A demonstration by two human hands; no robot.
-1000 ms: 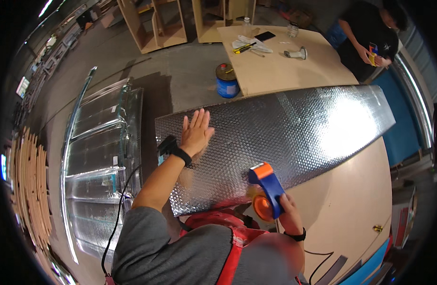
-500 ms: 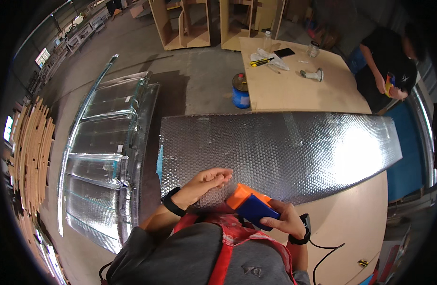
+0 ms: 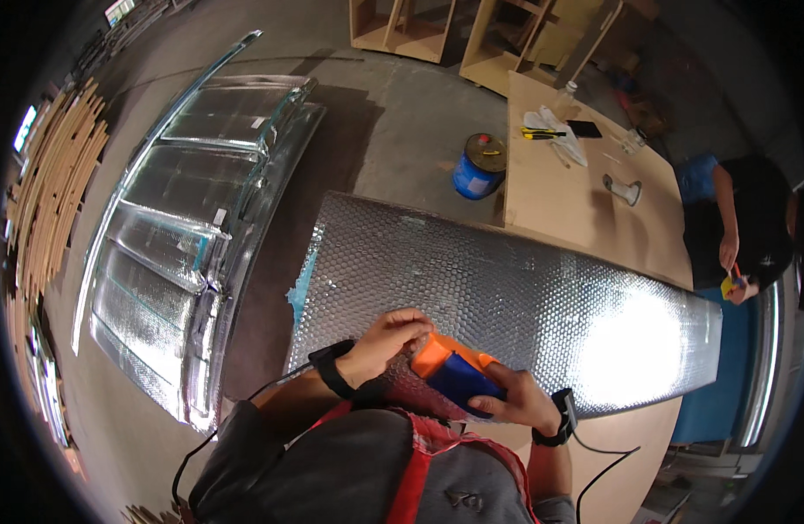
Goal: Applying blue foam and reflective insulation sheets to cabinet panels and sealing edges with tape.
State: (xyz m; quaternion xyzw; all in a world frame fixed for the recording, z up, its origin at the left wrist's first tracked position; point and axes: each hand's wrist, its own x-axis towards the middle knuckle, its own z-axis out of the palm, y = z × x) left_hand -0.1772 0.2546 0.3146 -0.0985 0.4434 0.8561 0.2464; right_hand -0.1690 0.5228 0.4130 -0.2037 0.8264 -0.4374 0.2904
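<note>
1. The pale wooden desk (image 3: 542, 205) spreads across the right half, its bare top showing both near and far.
2. On the floor to the left lie silver wrapped panels (image 3: 171, 183), apart from the desk.
3. A bubble-textured silver panel (image 3: 454, 279) lies across the desk in front of the person; its left end, with a ragged blue strip (image 3: 302, 284), reaches past the desk's far part.
4. Open wooden cabinets (image 3: 402, 44) stand on the floor at the far side.
5. A pile of wooden strips (image 3: 57, 192) lies at the far left.
6. A co-worker (image 3: 751, 210) in dark clothes stands at the right, beside the desk.
7. A blue can (image 3: 479, 166) stands on the floor, just left of the desk's far part.
8. The right hand (image 3: 520, 402) is clamped on the tape dispenser's right end; the left hand (image 3: 384, 349) has its fingers bent in at the other end, and whether they grip anything I cannot tell.
9. The blue-and-orange tape dispenser (image 3: 463, 384) is above the panel's near edge, between the hands.
10. A dark phone (image 3: 584, 129) and a yellow-and-black knife (image 3: 542, 134) lie on the desk's far part.
</note>
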